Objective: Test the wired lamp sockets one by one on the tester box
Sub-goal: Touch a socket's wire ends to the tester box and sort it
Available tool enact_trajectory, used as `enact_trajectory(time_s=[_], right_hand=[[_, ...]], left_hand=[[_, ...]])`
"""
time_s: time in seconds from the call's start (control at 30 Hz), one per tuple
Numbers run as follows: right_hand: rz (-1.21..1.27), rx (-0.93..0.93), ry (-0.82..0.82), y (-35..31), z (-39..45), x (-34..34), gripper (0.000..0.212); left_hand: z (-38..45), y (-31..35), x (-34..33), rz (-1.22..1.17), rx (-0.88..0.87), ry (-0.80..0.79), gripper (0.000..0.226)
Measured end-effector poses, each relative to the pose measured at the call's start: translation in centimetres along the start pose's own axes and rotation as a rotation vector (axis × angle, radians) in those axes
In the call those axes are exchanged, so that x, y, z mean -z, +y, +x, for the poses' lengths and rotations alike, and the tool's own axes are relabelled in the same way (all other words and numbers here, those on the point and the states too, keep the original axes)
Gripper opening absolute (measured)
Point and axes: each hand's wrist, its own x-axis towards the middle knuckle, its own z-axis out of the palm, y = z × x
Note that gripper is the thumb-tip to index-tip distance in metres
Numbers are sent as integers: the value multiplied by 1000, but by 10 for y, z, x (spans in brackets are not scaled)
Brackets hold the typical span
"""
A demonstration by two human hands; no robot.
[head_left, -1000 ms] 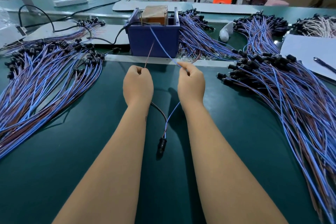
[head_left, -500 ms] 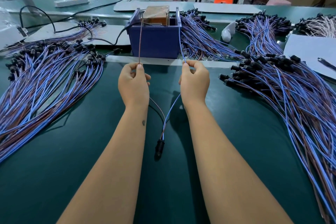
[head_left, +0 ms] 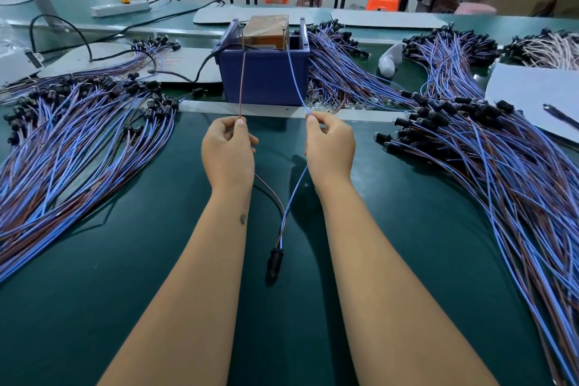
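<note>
Head view, left to right. At 9 o'clock a big fan of blue and brown wired sockets, the left bundle (head_left: 72,147), covers the green worktop (head_left: 94,307) up to the left frame edge, black socket heads pointing to 12. Bare green worktop lies between that bundle and the left forearm, and more bare worktop runs down to 6 o'clock. Left hand (head_left: 228,150) pinches the brown wire (head_left: 241,84) between thumb and forefinger, other fingers curled. Brown wire runs straight up to the left top edge of the tester box (head_left: 264,78), a blue box at 12 o'clock just behind a pale strip (head_left: 266,110) that crosses the worktop. Between the forearms the black lamp socket (head_left: 275,258) lies on the worktop at 6 o'clock of the hands, well below both, its two wires rising to them. Right hand (head_left: 329,147) pinches the blue wire (head_left: 294,78), which slants up to the right top edge of the tester box. Hands apart, level with each other, a gap of bare worktop between. At 3 o'clock the right bundle (head_left: 488,172) spreads to the right frame edge, close to the right forearm. Versus half a second ago: both wire ends stay on the tester box edges, hands hardly moved, socket in the same spot.
</note>
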Motion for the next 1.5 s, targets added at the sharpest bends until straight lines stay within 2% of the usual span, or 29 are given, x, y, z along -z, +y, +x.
enact_trajectory(time_s=[0.17,0.37,1.23,1.5], right_hand=[[-24,-13,4,1,1,-1,20],[-79,-6,0,3,3,-3,24],[-145,-97,27,5,13,-10,23],[-204,-70,-22,5,12,-12,24]], left_hand=[[0,2,0,-51,20,19,15],[1,7,-1,-63,-40,56,15],[13,4,-7,-99,29,-20,14],[13,4,-7,-132,79,-45,15]])
